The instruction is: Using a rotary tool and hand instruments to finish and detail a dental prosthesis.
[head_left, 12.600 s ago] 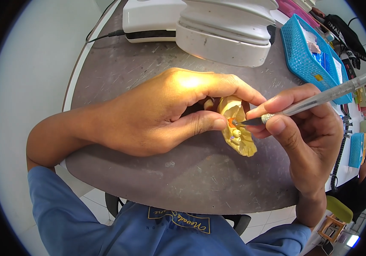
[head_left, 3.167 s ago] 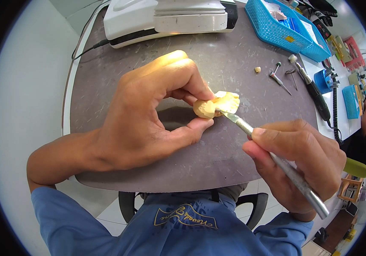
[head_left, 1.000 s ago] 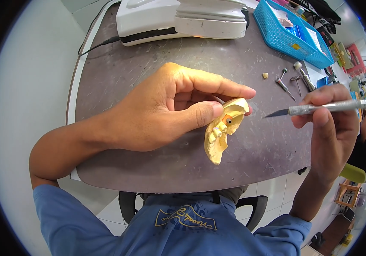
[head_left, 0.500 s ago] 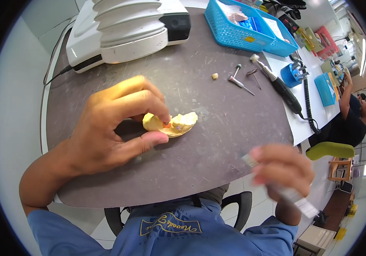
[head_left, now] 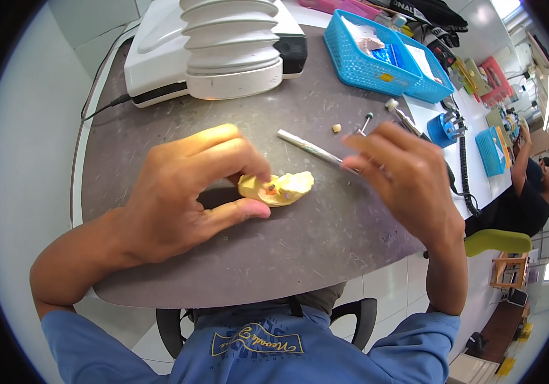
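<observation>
My left hand (head_left: 191, 185) pinches a small yellow dental model (head_left: 293, 185) by its left end, just over the table. An orange-pink patch with a small dark spot shows in the model's gap. My right hand (head_left: 402, 173), slightly blurred, hovers to the right with thumb and fingers apart. A slim silver-white pen-like tool (head_left: 309, 148) lies slantwise on the table, its lower end close to my right fingertips. Beyond that hand are a small tooth-coloured crown (head_left: 336, 128) and a green-tipped rotary bit (head_left: 368, 118), partly covered by my fingers.
A white machine with a ribbed hose (head_left: 233, 57) stands at the far left. Blue baskets (head_left: 373, 77) hold packets at the back. A handpiece (head_left: 409, 120), partly hidden, lies right near a blue holder (head_left: 442, 130). Another person (head_left: 524, 185) sits at the far right.
My right hand has moved up and inward over the table from the lower right. The tool it held now lies on the table. My left hand still grips the model.
</observation>
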Motion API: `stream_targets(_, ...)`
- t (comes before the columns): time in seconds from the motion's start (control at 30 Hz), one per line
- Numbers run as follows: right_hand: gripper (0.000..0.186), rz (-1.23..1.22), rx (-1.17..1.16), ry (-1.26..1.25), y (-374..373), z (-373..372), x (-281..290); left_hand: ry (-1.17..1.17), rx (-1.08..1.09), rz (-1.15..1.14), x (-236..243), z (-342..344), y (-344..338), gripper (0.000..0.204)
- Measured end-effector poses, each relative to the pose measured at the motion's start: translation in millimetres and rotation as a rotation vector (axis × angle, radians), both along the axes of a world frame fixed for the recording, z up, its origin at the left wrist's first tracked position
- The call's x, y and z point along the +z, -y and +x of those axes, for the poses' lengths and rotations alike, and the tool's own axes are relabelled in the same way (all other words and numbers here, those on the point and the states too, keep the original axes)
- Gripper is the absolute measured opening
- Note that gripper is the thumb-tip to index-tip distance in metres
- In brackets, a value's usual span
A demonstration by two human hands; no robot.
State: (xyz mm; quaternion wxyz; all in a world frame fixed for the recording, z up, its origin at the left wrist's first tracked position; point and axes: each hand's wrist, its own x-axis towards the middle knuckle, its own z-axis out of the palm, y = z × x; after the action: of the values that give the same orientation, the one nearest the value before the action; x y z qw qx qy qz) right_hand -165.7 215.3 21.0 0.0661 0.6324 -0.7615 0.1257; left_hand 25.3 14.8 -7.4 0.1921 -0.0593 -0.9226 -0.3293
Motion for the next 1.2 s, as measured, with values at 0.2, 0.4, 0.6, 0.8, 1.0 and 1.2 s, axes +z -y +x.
stream_targets(0.2, 0.013, -0.067, -0.098, -0.086, 12.2, -21.1, -10.4, 0.077, 0.004, 0.25, -5.3, -7.0, 6.6, 0.027)
stream_targets(0.4, 0.014, -0.353, -0.085, 0.473, 15.2, -5.0, 0.6, 0.13, -0.035, 0.313, -8.8, -11.4, 8.5, 0.025)
stream_targets(0.6, 0.02, -0.332, 0.195, 0.896, 28.0, 20.8, 2.8, 0.073, -0.068, 0.372, -16.0, -13.3, 9.9, 0.023)
stream_targets(0.8, 0.02, -0.3, 0.191, 0.927, 32.5, 20.2, -3.9, 0.055, -0.055, 0.357, -15.5, -13.5, 8.1, 0.024)
stream_targets(1.0, 0.019, -0.33, 0.177, 0.892, 29.5, 17.8, -3.1, 0.071, -0.063, 0.347, -14.1, -13.6, 8.9, 0.024)
stream_targets(1.2, 0.018, -0.311, 0.152, 0.929, 31.9, 17.9, -4.5, 0.071, -0.062, 0.336, -14.7, -12.9, 8.7, 0.023)
